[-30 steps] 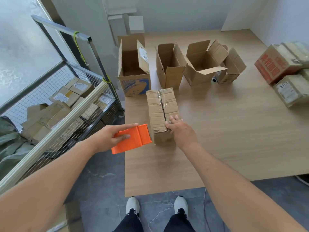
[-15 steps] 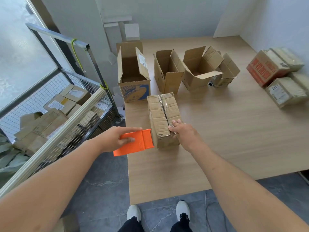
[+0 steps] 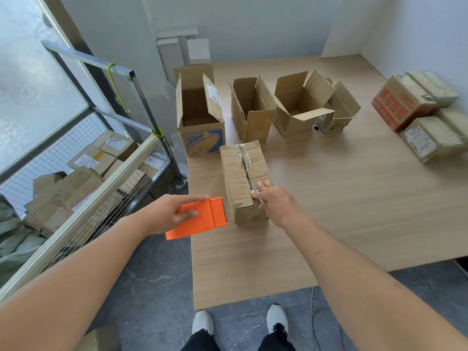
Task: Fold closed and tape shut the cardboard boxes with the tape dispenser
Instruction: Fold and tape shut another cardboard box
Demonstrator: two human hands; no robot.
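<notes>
Left hand (image 3: 167, 214) grips the flat orange plastic tape dispenser (image 3: 200, 219), thumb on its face and fingers curled over the far edge, its front end just beside the closed, taped brown cardboard box (image 3: 244, 178). Right hand (image 3: 274, 202) presses nearly straight fingers on the box's near top edge, right at the tape seam, on the pale wooden table (image 3: 329, 211).

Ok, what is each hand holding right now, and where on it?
The left hand grips the orange tape dispenser by its flat body. The right hand holds nothing; its fingers rest on the near end of the taped box.
</notes>
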